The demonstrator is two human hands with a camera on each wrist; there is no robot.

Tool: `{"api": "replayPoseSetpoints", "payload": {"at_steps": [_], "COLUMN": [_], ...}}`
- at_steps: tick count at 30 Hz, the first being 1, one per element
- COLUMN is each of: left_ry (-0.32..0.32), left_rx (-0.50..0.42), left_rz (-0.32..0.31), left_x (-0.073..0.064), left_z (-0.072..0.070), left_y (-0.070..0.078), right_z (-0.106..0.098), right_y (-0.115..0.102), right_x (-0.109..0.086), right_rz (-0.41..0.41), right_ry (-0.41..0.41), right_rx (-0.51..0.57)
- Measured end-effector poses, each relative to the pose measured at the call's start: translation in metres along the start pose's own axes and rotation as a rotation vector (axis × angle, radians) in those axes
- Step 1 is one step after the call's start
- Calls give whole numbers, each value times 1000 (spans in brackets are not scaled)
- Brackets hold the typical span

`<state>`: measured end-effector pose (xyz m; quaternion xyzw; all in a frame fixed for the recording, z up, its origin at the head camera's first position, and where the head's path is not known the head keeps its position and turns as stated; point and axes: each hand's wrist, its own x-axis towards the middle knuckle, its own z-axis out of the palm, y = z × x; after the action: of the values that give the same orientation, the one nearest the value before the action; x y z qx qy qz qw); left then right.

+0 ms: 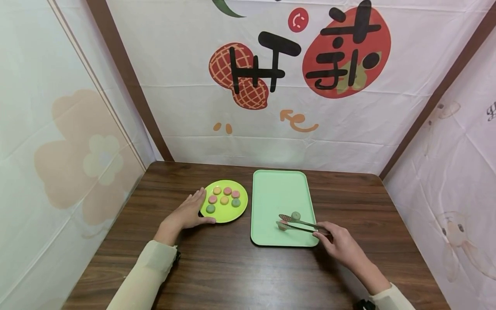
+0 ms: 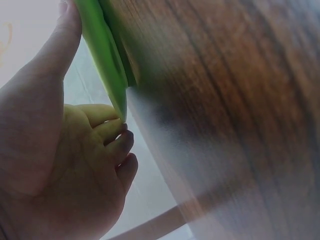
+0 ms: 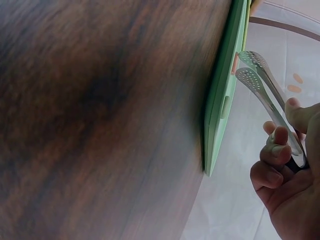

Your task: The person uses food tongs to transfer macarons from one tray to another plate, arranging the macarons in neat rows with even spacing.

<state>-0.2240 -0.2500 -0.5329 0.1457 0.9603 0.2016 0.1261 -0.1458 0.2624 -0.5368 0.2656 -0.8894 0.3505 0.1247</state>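
Tongs [image 1: 306,223] with perforated metal tips are held in my right hand [image 1: 341,243], fingers and thumb around the handles, low over the light green tray [image 1: 277,189]. A pink macaron [image 1: 284,222] shows between the tong tips, partly hidden by them. Just beyond the upper tip, a green macaron [image 1: 296,215] lies on the tray. My left hand [image 1: 187,213] rests at the left rim of a yellow-green plate [image 1: 228,216], fingers extended along the edge and thumb at its near side. Several pink, yellow and green macarons, including a yellow one [image 1: 224,200], sit spread on that plate.
Plate and tray stand side by side on a dark wooden table [image 1: 228,271], the plate to the left. Behind the table hangs a printed white cloth [image 1: 186,107], and similar cloths close off both sides.
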Motion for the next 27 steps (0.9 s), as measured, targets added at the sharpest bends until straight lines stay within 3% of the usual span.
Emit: {"api": "replayPoseSetpoints", "payload": {"at_steps": [27], "left_ry": [-1], "left_rx": [5], "left_rz": [-7], "left_x": [0], "left_z": [-1], "left_y": [0], "right_z": [1], "right_y": [3], "right_x": [-5], "right_rz": [4], "right_ry": [-17], "right_rx": [41]}}
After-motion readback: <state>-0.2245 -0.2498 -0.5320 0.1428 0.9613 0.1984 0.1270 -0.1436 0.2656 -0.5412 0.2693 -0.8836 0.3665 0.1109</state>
